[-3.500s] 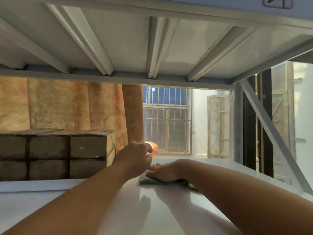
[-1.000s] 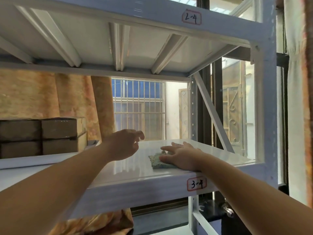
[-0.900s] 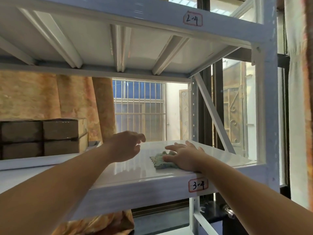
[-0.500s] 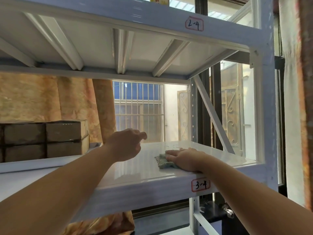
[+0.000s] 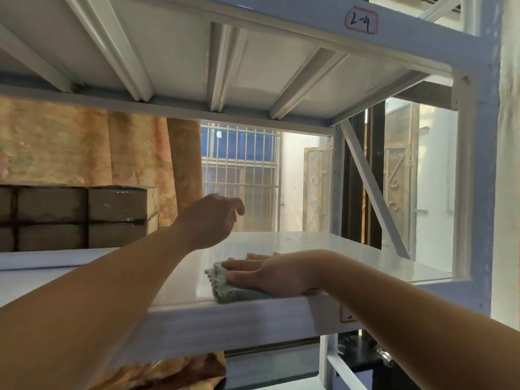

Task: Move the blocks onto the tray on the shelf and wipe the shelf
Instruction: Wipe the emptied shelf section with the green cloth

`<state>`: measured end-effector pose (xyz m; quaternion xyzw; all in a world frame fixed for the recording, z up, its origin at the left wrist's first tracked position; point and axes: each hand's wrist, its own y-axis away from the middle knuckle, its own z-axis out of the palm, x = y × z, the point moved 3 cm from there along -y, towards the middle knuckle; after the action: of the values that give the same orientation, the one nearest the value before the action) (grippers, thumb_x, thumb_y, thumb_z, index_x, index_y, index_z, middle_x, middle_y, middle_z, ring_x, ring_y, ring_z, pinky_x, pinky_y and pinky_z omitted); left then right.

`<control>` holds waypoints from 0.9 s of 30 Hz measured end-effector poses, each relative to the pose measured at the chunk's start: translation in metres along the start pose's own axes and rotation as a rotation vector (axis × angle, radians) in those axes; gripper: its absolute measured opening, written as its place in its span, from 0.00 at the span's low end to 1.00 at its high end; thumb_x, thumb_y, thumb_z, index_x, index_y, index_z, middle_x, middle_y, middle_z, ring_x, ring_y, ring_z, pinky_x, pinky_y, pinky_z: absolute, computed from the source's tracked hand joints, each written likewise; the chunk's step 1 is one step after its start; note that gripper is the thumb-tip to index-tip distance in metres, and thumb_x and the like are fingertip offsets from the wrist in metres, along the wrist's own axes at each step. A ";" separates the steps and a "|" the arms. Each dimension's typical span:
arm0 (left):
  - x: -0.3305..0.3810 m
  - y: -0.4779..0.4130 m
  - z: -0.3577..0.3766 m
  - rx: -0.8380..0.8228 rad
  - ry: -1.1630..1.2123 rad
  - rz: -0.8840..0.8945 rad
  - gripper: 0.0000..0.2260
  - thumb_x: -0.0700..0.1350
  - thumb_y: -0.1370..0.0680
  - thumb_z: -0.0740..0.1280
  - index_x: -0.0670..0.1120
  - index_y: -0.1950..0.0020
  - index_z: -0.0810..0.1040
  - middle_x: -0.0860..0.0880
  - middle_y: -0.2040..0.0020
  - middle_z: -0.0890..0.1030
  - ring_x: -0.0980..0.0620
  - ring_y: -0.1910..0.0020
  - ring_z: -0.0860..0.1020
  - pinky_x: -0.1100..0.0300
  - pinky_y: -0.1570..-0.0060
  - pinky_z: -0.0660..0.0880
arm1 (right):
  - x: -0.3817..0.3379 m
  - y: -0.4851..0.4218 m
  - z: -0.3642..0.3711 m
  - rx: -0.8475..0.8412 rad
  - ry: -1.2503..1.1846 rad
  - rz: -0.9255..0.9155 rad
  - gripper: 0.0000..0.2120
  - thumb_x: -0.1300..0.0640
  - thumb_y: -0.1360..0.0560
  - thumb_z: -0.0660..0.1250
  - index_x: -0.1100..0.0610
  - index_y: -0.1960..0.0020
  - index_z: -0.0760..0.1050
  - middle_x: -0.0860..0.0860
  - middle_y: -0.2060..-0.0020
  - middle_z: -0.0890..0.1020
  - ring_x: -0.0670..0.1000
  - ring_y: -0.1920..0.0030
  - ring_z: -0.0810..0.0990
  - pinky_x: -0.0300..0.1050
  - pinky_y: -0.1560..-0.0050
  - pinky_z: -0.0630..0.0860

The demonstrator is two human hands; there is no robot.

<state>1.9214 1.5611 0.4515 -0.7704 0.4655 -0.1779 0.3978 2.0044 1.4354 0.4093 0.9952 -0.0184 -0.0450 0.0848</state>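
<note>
Six blocks (image 5: 84,218) showed at nine o'clock, one cloth (image 5: 225,291) at six o'clock, plus two hands: left hand (image 5: 208,220), right hand (image 5: 270,274).

Shelf (image 5: 337,257): cloth (image 5: 222,288), tray (image 5: 42,258) w/ blocks (image 5: 84,218)

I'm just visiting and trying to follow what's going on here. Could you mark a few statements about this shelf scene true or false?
1. The right hand presses a cloth flat on the shelf. True.
2. The left hand grips a block. False: it hovers above the shelf, holding nothing.
3. The blocks stand stacked two layers high at the left. True.
4. The cloth lies at the shelf's back. False: it lies at the front edge.
</note>
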 end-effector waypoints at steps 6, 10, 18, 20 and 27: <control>-0.010 -0.007 -0.005 -0.169 -0.080 -0.005 0.09 0.45 0.21 0.60 0.48 0.47 0.79 0.50 0.49 0.83 0.55 0.56 0.77 0.61 0.50 0.76 | -0.002 -0.022 -0.006 -0.056 0.047 0.000 0.30 0.29 0.25 0.40 0.34 0.25 0.43 0.50 0.21 0.45 0.57 0.22 0.47 0.62 0.26 0.43; -0.017 -0.022 -0.006 -0.285 -0.180 -0.008 0.11 0.44 0.21 0.59 0.47 0.44 0.79 0.50 0.47 0.81 0.52 0.50 0.79 0.54 0.47 0.78 | -0.003 -0.050 -0.017 -0.040 0.060 0.007 0.30 0.32 0.23 0.40 0.37 0.24 0.43 0.50 0.21 0.46 0.56 0.22 0.48 0.59 0.27 0.44; -0.049 -0.007 0.015 -0.281 -0.031 -0.230 0.15 0.42 0.22 0.57 0.54 0.38 0.73 0.52 0.40 0.78 0.50 0.46 0.78 0.51 0.46 0.77 | 0.009 -0.136 -0.035 -0.063 0.032 0.103 0.31 0.31 0.23 0.40 0.39 0.23 0.41 0.52 0.22 0.40 0.57 0.22 0.42 0.60 0.26 0.41; -0.058 -0.009 0.014 -0.263 0.018 -0.246 0.14 0.42 0.22 0.56 0.54 0.40 0.74 0.52 0.41 0.80 0.51 0.46 0.78 0.51 0.46 0.77 | 0.011 -0.161 -0.041 -0.051 0.051 0.116 0.31 0.32 0.23 0.40 0.40 0.23 0.42 0.53 0.22 0.44 0.57 0.22 0.46 0.59 0.26 0.43; -0.064 -0.001 0.017 -0.309 0.064 -0.247 0.14 0.43 0.23 0.57 0.53 0.42 0.76 0.51 0.42 0.79 0.51 0.44 0.77 0.50 0.45 0.76 | 0.020 -0.216 -0.057 0.009 -0.065 0.125 0.29 0.39 0.19 0.43 0.49 0.22 0.45 0.52 0.24 0.58 0.54 0.25 0.59 0.48 0.28 0.55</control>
<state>1.9003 1.6237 0.4479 -0.8675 0.4014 -0.1763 0.2351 2.0360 1.6572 0.4267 0.9905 -0.0834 -0.0717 0.0824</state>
